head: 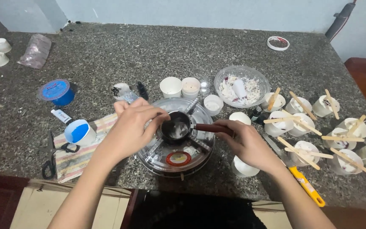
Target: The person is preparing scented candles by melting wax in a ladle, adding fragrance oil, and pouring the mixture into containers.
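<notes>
Dark metal forms a small melting pot (175,126), holding pale wax and resting on a round glass lid (175,157). Its reddish handle (210,127) is wrapped by the curled fingers of the right hand (246,144). The left hand (131,127) pinches something at the rim, unclear what. Probably light, rigid, possibly hot; best held by the handle.
</notes>
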